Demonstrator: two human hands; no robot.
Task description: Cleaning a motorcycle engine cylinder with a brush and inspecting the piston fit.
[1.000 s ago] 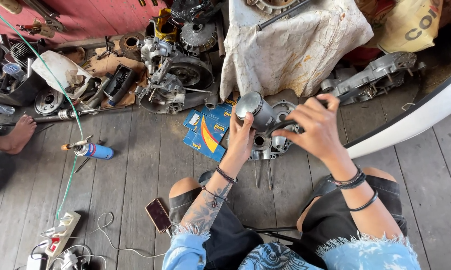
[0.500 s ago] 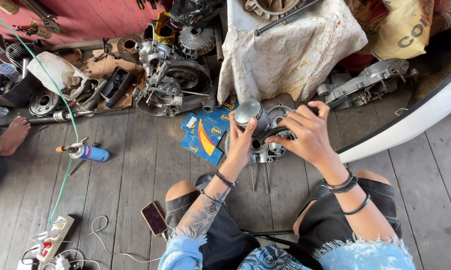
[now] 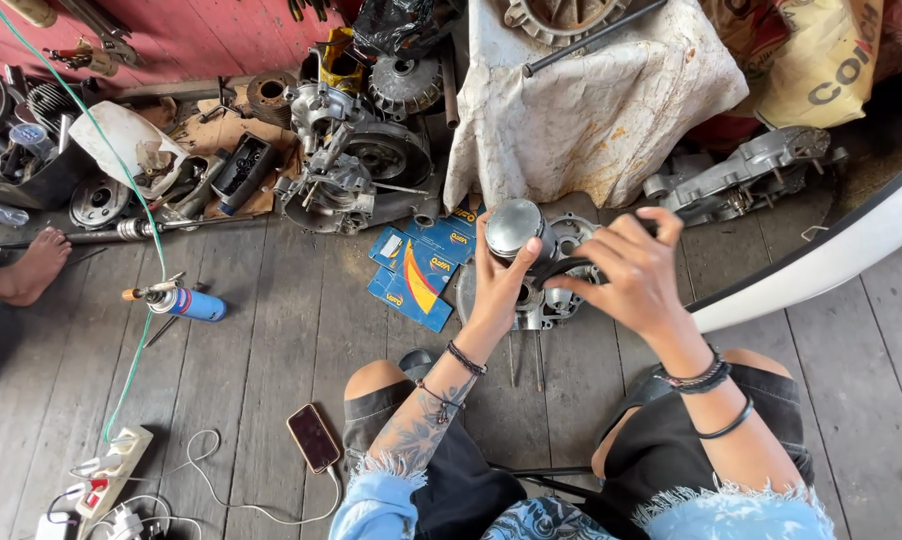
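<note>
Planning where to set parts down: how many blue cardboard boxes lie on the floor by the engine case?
3, overlapping: one at upper left, one beside the piston, one nearest the knee. More may be hidden beneath.

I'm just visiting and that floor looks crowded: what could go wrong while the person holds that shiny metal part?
1. The left hand holds the round metal piston above the engine casing; if it slips, it may strike the casing.
2. The phone lies by the knee on a cable, easy to knock.
3. The blue gas torch lies loose on the boards and might roll.
</note>
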